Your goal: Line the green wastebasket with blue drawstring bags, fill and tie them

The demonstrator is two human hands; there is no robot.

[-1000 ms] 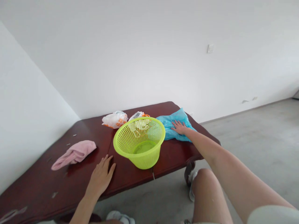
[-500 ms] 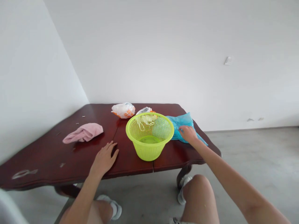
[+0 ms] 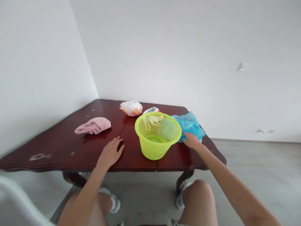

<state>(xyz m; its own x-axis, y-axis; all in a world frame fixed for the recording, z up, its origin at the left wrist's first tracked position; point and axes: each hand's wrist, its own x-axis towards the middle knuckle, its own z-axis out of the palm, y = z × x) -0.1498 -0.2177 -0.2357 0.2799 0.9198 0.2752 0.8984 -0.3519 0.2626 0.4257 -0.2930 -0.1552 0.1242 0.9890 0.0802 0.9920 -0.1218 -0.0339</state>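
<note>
A lime-green plastic basket (image 3: 154,150) with a mesh wall stands upright on the table between my hands. To its left, my left hand (image 3: 111,153) lies flat on the tabletop, fingers stretched out and holding nothing. My right hand (image 3: 192,140) is at the near edge of a crumpled blue plastic bag (image 3: 189,123), right of the basket. Its fingers look apart and touch the bag's edge; their tips are partly hard to make out.
The dark red wooden table (image 3: 138,164) has a wavy edge. A folded pink cloth (image 3: 95,125) lies left. Behind the basket are a white plastic bag with orange print (image 3: 131,108) and another white bag (image 3: 151,110), partly hidden. White walls border the table.
The view has shifted, so the table appears farther right. My right hand has drawn slightly nearer to me, and the blue bag is more bunched, its right corner pulled in. My left hand stays put.
</note>
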